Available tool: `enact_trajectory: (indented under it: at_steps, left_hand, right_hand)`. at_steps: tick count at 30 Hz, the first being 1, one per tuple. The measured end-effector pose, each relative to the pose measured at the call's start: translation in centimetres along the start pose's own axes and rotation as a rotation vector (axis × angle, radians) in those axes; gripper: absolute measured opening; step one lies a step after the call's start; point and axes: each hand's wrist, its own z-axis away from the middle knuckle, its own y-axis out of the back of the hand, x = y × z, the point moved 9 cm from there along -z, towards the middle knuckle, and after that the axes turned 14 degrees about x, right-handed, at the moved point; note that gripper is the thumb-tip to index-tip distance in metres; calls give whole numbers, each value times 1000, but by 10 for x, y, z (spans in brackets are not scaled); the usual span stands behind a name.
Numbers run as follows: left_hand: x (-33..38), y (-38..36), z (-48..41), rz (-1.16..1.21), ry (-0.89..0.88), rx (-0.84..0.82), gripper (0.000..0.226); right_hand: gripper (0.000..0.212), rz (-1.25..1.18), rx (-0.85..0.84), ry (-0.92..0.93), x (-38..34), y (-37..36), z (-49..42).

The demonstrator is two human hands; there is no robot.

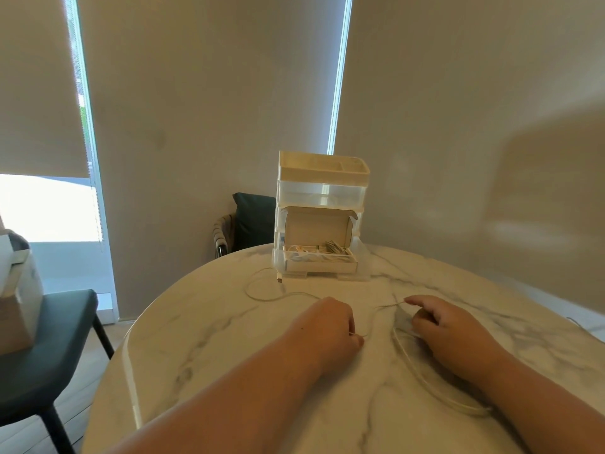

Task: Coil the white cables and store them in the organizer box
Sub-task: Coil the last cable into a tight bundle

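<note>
A thin white cable (262, 294) lies on the marble table (203, 348); its plug end rests near the organizer box (322, 191). My left hand (330, 326) is closed on the cable near its middle. My right hand (448, 332) pinches the same cable, and several loops of it (435, 391) trail under my right wrist. The organizer stands at the table's far edge. In front of it a small cardboard box (319, 253) is open, with coiled cables inside.
A dark chair (49, 348) with a bag (16, 290) on it stands at the left. Another dark chair back (253, 221) shows behind the table. Blinds cover the windows behind.
</note>
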Motion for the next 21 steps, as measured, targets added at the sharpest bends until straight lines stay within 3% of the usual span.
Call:
enact_trajectory:
  at_steps: [2,5,8,12,16,19,21]
  left_hand:
    - [-1,2,-1,-35,7,11,32]
    - [2,7,-5,-37,11,38,35]
    - [12,9,-4,51,-7,41,31]
    - [26,10,4,261,-68,59,29]
    - [18,24,2,360,-33,81,53]
    - [-12,62,-5,162,31,292,55]
    - [-42,73,-6,-30,191,268,59]
  right_hand:
    - [29,-145,173,-14,-7,21,-1]
    - [37,-67,300,268,-53,45,12]
    - [39,88,114,416,-88,16,30]
    - [25,7,-240,266,-75,-35,40]
    - [21,61,-247,201,-57,-32,28]
    - [15,192,-228,210,-38,-35,20]
    - [15,232,-185,183,-25,-31,10]
